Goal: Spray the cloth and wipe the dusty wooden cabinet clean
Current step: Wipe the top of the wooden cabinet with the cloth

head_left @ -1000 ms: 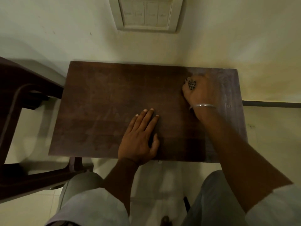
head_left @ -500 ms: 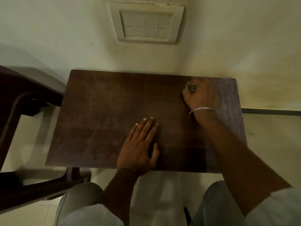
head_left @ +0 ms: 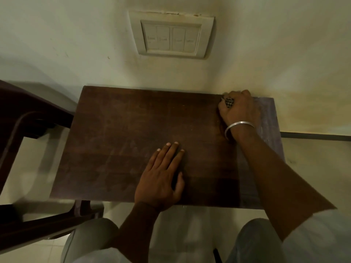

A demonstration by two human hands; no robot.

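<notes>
Our right hand (head_left: pixel 239 111) is curled into a fist round the checked cloth (head_left: pixel 229 102), of which only a small wad shows at the knuckles. It sits at the far right corner of the wooden cabinet top (head_left: pixel 123 139), hard against the wall. Our left hand (head_left: pixel 161 179) lies flat with straight fingers near the front edge, holding nothing. We judge the cloth soft and light, so it should mould into the corner but will slip unless we keep it bunched under the palm and press down. The top looks stiff and flat. A paler strip along its right edge looks dusty to us — the flat hand probably steadies the cabinet against the push.
</notes>
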